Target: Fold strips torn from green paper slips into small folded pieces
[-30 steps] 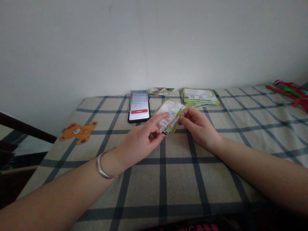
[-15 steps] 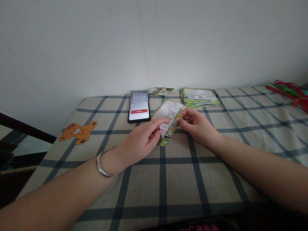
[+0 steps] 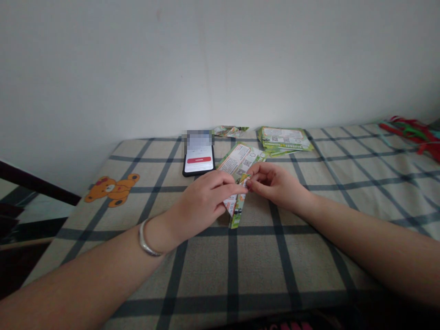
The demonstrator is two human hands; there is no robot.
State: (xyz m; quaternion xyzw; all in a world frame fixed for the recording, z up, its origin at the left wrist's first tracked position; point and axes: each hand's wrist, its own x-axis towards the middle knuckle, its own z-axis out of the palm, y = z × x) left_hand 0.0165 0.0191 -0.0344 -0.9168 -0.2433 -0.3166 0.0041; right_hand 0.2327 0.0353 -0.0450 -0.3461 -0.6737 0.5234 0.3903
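Observation:
A folded printed paper [image 3: 237, 208], green and white with a pointed end, is held between my two hands over the checked cloth. My left hand [image 3: 209, 197], silver bangle at its wrist, grips it from the left with the fingertips laid across its upper part. From the right, thumb and bent fingers of my right hand [image 3: 271, 183] pinch its upper corner. Just behind lies a flat leaflet [image 3: 240, 158] with printed text and square codes, partly covered by my hands.
A phone [image 3: 198, 160] with a lit screen lies left of the leaflet. Near the wall are a folded paper piece [image 3: 231, 131] and a leaflet stack [image 3: 285, 139]. Red and green cords [image 3: 415, 133] lie far right. A bear picture [image 3: 113, 190] decorates the tablecloth [image 3: 206, 275].
The folded paper has come nearer to me and turned more upright, its point lower. Both hands have shifted slightly closer, uncovering more of the flat leaflet.

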